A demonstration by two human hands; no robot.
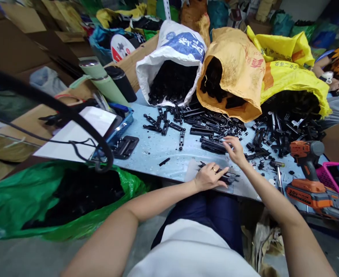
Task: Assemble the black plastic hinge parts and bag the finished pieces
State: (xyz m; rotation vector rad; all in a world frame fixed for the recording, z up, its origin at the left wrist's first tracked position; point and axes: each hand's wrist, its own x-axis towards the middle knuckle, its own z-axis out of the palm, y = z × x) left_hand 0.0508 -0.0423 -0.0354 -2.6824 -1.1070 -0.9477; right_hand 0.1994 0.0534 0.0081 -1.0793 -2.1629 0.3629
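Observation:
My left hand (209,176), a ring on one finger, lies over a black plastic part (228,177) near the front edge of the light blue table (154,152) and presses it down, fingers closed over it. My right hand (235,150) reaches a little further back, its fingertips on a stack of flat black plastic pieces (214,145). Whether it grips one I cannot make out. Many loose black parts (169,125) lie scattered beyond both hands.
A white sack (172,57) and yellow sacks (235,73) full of black parts lean at the back. An orange cordless drill (309,181) lies right, by a pink basket (335,181). A green bag (56,196) sits low left. Two flasks (106,82) and a blue tray (123,119) stand left.

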